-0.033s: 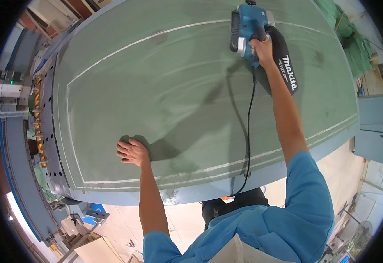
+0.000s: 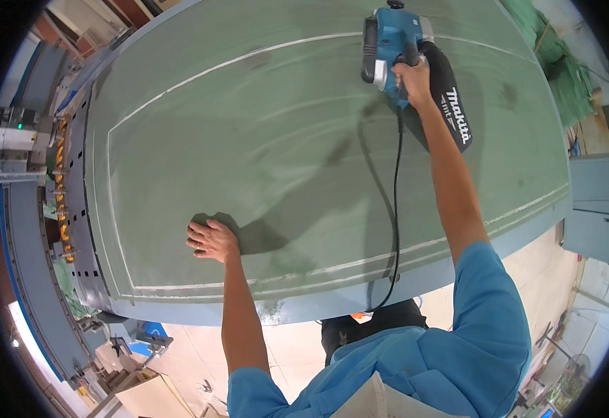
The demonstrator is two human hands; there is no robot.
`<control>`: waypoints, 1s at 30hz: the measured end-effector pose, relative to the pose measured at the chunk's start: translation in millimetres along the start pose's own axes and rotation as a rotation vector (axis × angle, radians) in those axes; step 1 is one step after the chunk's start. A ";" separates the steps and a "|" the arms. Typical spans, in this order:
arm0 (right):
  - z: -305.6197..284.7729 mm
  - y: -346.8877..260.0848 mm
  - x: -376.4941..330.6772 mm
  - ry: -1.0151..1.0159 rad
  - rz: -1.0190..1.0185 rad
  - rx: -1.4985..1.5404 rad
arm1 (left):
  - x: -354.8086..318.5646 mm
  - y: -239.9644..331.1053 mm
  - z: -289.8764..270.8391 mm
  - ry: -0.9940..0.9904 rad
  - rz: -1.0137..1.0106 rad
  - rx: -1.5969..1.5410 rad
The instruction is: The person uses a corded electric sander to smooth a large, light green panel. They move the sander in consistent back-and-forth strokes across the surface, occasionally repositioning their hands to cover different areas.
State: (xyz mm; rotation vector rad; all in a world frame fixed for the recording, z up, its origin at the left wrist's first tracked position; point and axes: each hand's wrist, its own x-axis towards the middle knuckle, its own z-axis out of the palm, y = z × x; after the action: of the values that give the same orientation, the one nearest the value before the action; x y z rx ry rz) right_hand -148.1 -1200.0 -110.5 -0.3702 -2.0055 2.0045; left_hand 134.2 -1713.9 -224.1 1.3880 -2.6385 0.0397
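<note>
At the far right of the green tabletop (image 2: 200, 153), a blue belt sander (image 2: 391, 43) with a black dust bag (image 2: 446, 94) rests on the surface. My right hand (image 2: 413, 78) is wrapped round the sander's rear handle, arm stretched out. From the handle a black power cord (image 2: 396, 188) runs back toward my waist. My left hand (image 2: 212, 240) lies flat on the green surface at the near left, fingers spread, holding nothing. White lines border the surface, and pale curved streaks cross its middle. The sander's underside is hidden.
A machine rail with yellow fittings (image 2: 61, 209) runs along the left end. Green cloth (image 2: 566, 83) hangs at the far right corner, and a blue-grey cabinet (image 2: 600, 205) stands to the right. Near my left side are a wooden box (image 2: 152, 398) and clamps over a tiled floor (image 2: 294, 352).
The belt sander, dust bag and my right hand have shifted slightly to the left. My left hand stays in nearly the same place on the green surface.
</note>
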 end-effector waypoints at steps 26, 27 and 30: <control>318.1 -6.8 -181.1 -0.350 -0.082 -0.411 | 0.2 7.5 -7.3 -0.004 -0.022 -0.132; 320.4 -7.7 -184.8 -0.350 -0.069 -0.404 | 0.1 6.9 -7.0 -0.008 -0.023 -0.130; 322.5 -7.9 -187.8 -0.343 -0.045 -0.397 | 0.8 4.8 -5.7 -0.006 -0.020 -0.122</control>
State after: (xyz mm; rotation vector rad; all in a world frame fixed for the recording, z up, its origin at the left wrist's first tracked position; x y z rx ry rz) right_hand -94.2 -1569.4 -105.0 -0.0569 -2.6037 1.7265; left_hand 130.5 -1711.2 -218.0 1.3767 -2.5832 -0.1250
